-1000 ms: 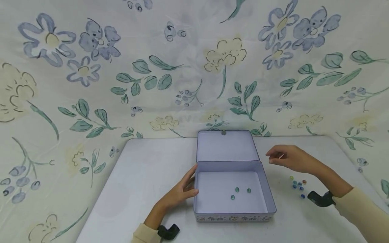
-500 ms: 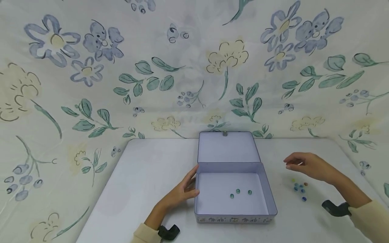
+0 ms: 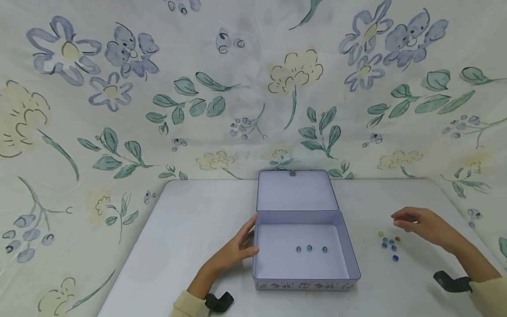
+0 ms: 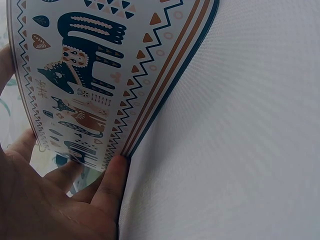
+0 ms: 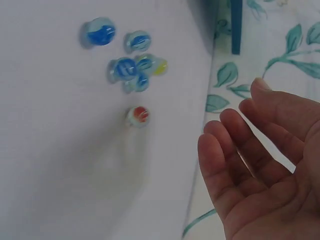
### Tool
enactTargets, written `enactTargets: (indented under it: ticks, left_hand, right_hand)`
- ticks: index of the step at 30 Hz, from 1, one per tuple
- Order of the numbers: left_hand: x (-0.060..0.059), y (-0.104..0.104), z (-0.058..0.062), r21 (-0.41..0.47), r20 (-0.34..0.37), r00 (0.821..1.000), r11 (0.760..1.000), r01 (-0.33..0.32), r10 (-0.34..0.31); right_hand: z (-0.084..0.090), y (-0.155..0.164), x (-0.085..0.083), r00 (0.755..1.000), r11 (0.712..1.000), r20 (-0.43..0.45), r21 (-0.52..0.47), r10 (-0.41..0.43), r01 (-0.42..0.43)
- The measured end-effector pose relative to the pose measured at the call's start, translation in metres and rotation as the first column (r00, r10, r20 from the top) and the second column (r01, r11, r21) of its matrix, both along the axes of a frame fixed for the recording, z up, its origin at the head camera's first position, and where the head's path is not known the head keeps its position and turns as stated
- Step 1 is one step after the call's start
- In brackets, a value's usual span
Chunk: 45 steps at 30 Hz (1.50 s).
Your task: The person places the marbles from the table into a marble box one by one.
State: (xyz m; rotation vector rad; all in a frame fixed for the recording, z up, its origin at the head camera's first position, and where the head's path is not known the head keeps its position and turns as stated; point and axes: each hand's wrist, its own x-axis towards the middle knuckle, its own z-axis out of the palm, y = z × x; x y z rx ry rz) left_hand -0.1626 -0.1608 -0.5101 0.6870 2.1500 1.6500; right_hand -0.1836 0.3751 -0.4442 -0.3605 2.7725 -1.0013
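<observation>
The right hand [image 3: 425,225] hovers above the counter [image 3: 190,237] with its grip relaxed and open, fingers loosely extended, holding nothing. The loose marbles [image 3: 389,243] lie clustered on the counter just below and to the left of its fingertips, between that hand and the tin box [image 3: 354,259]; the orange marble [image 5: 137,115] sits nearest the fingers. The right hand is plainly the nearer one. The left hand [image 3: 236,250] rests against the box's left wall, fingers straight against the patterned side, thumb at the base edge. Three green marbles [image 3: 309,249] lie in a row inside the box. The lid [image 3: 295,191] stands open at the back.
</observation>
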Motion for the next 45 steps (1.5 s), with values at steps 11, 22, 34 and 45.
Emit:
enactTargets:
  ticks: [11,22,34,45]
  left_hand:
    - [0.000,0.000,-0.001,0.005,-0.006,1.000,1.000,-0.002,0.002]
    - [0.000,0.000,0.000,-0.004,-0.002,1.000,1.000,0.002,-0.002]
    - [0.001,-0.001,-0.002,0.008,0.011,1.000,1.000,0.006,-0.006]
    - [0.000,0.000,0.001,0.003,-0.009,1.000,1.000,-0.003,0.003]
  right_hand:
    - [-0.022,0.013,0.009,0.992,0.997,0.098,-0.002,-0.081,0.081]
    - [-0.037,0.015,0.012,0.985,0.994,0.136,-0.014,-0.109,0.112]
    - [-0.047,0.019,0.014,0.985,0.991,0.121,0.063,-0.122,0.115]
    - [-0.047,0.013,0.012,0.995,0.988,0.027,0.122,-0.100,0.096]
